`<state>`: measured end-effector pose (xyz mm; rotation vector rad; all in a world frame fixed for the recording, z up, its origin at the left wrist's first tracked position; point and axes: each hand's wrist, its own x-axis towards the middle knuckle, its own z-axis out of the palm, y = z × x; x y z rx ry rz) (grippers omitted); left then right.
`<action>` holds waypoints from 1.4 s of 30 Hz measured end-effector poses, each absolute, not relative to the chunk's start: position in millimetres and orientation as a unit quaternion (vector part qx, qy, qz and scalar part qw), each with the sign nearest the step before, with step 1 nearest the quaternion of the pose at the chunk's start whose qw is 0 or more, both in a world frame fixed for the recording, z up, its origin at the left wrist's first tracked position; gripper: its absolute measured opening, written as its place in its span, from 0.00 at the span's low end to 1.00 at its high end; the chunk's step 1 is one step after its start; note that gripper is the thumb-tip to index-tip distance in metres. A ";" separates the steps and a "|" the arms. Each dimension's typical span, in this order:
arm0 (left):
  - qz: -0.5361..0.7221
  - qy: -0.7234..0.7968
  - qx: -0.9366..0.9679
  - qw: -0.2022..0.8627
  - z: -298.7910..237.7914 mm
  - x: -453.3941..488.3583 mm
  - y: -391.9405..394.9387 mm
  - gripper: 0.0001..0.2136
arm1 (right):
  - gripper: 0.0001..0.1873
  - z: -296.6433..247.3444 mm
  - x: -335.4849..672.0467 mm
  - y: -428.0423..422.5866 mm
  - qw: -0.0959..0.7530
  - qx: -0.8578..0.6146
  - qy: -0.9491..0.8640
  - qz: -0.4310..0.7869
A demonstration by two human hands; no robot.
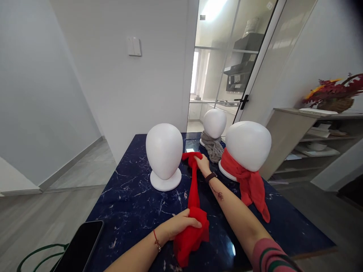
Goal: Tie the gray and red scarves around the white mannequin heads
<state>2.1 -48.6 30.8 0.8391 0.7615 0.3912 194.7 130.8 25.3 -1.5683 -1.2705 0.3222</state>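
A bright red scarf [194,192] runs lengthwise over the dark blue table, stretched between my two hands. Near the front, my left hand [184,224] is closed around its bunched end, the loose fabric hanging below the fingers. Farther off, my right hand [202,164] grips the scarf beside a bare white mannequin head [164,151], which stands upright on its round base. To the right, another white head [248,145] wears a knotted coral-red scarf [239,172]. Behind it a third white head [214,123] has a grey scarf [212,147] around its neck.
The marbled blue table [127,204] backs against the wall and a glass door [227,56]. A black phone [81,247] with a green cord [42,249] lies at the front left edge. At right stands a shelf unit [295,132] with a flower basket [336,100] on top.
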 end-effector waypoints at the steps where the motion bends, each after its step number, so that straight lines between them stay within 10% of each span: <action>1: 0.192 0.355 0.397 0.824 30.5 0.6 -47.5 0.20 | 0.16 31.9 202.4 133.4 0.547 -0.651 -0.510 0.132; 9: -0.019 0.355 0.539 0.764 44.9 -31.3 -24.1 0.14 | 0.20 106.4 247.1 132.8 0.764 -0.493 -0.362 0.202; 14: -0.215 0.197 0.584 0.757 37.2 -33.3 -26.6 0.13 | 0.18 127.7 250.7 120.2 0.750 -0.483 -0.396 0.217; 25: -0.144 0.152 0.501 0.839 71.2 -59.6 -33.5 0.18 | 0.17 154.5 242.6 89.6 0.751 -0.505 -0.425 0.006; 36: 0.029 0.260 0.549 0.794 58.2 -27.6 -36.6 0.23 | 0.15 109.1 205.0 59.3 0.179 -0.522 -0.813 0.187; 42: -0.023 0.245 0.612 0.752 53.4 -19.7 -41.1 0.18 | 0.23 57.0 183.3 43.2 0.172 -0.489 -0.836 0.182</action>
